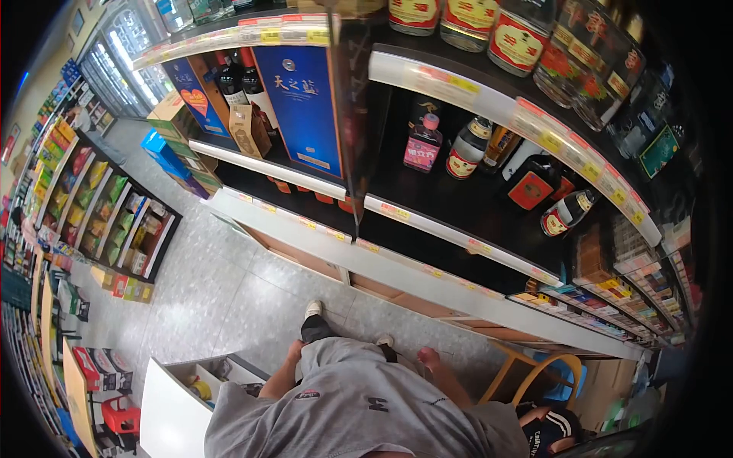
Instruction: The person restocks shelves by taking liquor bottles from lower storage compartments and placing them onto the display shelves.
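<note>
My left hand [296, 351] hangs low beside my grey trousers, near the open-topped white counter [172, 404]; its fingers are mostly hidden from above. On the other side, my right hand [429, 357] is held away from my body with its fingers curled in, and I cannot make out anything in it. Neither hand touches the liquor shelf [450, 263] ahead. On that shelf stand a pink-labelled bottle [422, 143], a bottle with a white and red label [468, 147] and a dark bottle with a red label [530, 183]. A tall blue box [298, 107] stands further left.
A wooden chair [561, 382] and a seated person's dark sleeve [546, 431] are close on my right. Cigarette packs [611, 305] fill the shelf's right end. A snack rack [107, 202] and a red stool [121, 416] are at left, across the tiled floor [202, 294].
</note>
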`<state>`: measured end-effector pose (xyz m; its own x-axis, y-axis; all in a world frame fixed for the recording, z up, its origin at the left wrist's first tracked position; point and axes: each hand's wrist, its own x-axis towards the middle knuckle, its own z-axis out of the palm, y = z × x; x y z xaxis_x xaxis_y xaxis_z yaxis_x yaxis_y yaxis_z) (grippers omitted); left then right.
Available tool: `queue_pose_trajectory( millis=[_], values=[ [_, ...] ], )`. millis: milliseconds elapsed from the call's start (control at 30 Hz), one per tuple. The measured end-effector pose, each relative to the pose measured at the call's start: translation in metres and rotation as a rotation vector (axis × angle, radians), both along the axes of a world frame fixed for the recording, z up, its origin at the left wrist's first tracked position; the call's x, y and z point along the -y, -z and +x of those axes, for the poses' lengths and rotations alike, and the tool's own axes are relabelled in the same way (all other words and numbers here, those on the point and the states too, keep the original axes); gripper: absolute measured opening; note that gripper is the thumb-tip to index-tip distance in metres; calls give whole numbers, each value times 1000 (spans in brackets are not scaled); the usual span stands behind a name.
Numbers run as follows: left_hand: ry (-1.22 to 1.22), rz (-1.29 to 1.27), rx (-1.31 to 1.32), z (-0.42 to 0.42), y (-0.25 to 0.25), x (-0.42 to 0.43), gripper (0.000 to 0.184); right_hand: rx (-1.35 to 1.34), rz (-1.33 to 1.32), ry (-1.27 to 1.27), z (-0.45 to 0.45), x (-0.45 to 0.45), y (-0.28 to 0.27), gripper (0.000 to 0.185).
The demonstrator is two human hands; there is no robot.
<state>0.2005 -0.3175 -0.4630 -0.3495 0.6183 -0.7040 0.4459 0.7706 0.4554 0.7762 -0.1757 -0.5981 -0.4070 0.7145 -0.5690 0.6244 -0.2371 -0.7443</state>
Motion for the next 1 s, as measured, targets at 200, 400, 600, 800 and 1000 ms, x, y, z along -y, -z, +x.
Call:
queue_pose_trajectory(
  millis=[200, 400, 600, 800, 1000],
  values=[
    [141, 126, 0, -86, 8, -47, 51, 184, 117, -9, -87, 24, -36, 24],
    [141, 162, 122, -174, -2, -83, 45, 397, 87, -216, -202, 0, -12, 28],
    [305, 63, 158, -250, -1, -98, 35, 587, 132, -152, -327, -30, -153, 28],
    [51, 22, 291, -293, -7, -120, 27, 358, 112, 15, -345, -21, -120, 30],
    [79, 501, 611, -282, -135, -247, 24, 118, 198, -39, -427, -79, -220, 29]
  ],
)
